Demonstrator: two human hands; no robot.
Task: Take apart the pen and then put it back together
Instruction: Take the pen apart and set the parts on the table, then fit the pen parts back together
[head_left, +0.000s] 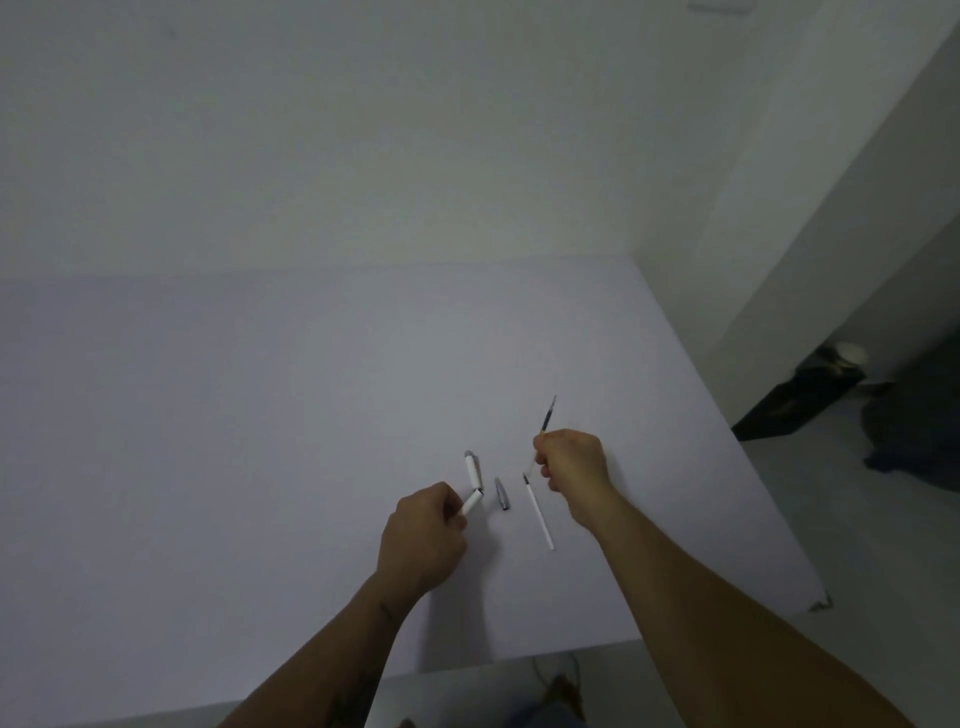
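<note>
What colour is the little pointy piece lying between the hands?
Silvery grey metal tip piece, seen in the head view.

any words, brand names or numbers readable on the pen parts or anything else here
None can be read.
White pen barrel in the left hand: no print visible.
Thin dark refill in the right hand: too small to tell.
Black box beside the white table: markings blurred.

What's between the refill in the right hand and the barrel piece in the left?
Nothing blocks it. The right hand holds the dark refill above the table; the left hand holds the white barrel piece. Only the grey tip lies on the table between the two hands.
</note>
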